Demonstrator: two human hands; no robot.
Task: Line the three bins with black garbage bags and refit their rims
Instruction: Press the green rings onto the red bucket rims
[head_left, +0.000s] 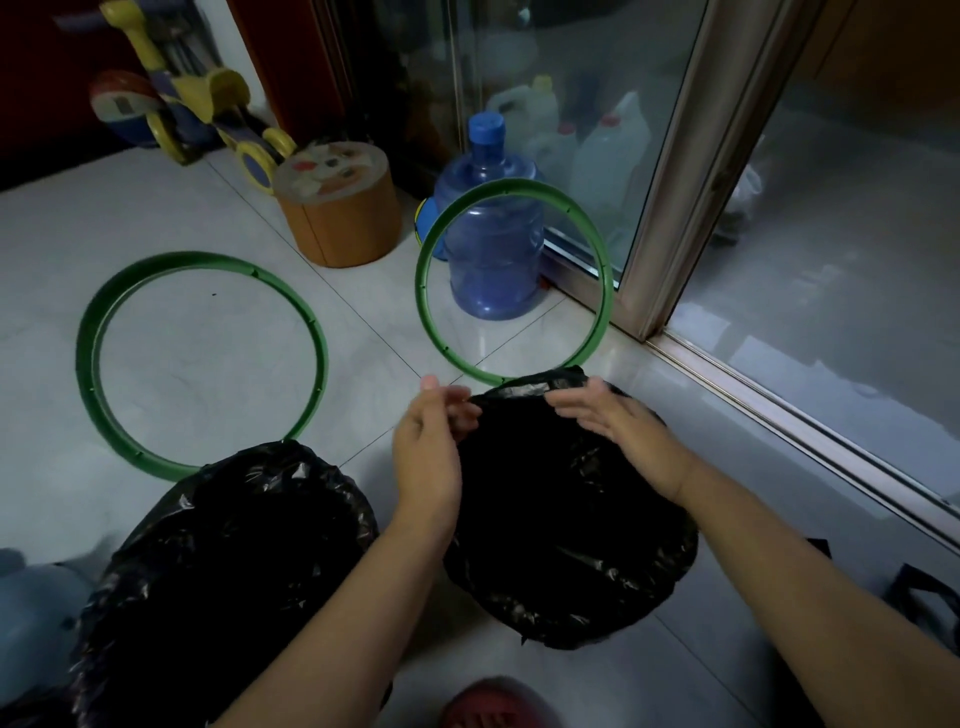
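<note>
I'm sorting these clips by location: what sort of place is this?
Most likely a home, on a tiled floor beside a sliding glass door. A child's ride-on scooter stands by the wall, a blue water-cooler jug sits by the door, and plastic jugs show behind the glass.

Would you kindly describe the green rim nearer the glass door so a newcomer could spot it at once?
Find the glass door on the right, then the blue water jug at its foot. The green rim stands propped in front of that jug, framing it. The other green rim lies flat on the tiles further left, with only floor showing inside it.
</note>
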